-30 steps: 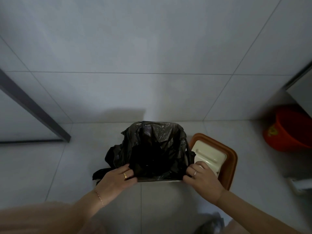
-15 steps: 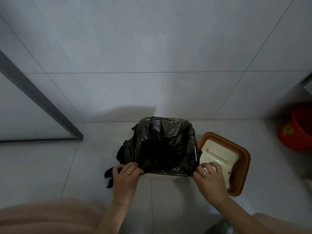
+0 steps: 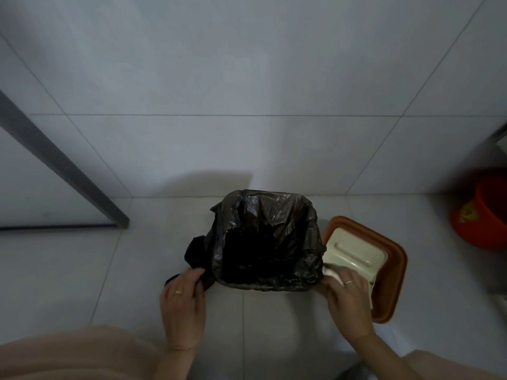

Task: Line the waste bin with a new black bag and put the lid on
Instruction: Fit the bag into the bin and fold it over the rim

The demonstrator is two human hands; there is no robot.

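One black bag mouth-up over one bin; one lid flat beside, long axis diagonal. Left hand pinching bag corner; right hand fingers blurred, grip unclear.

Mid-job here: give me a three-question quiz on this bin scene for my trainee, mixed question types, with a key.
1. True or false: the lid is already on the bin.
2. Which hand pinches the loose tail of the black bag: A, left hand, or B, right hand?
3. Fill in: the lid lies on the floor to the ____ of the bin.

Key
1. False; it lies on the floor beside the bin.
2. A; the right hand is at the bin's near right corner, its grip blurred.
3. right
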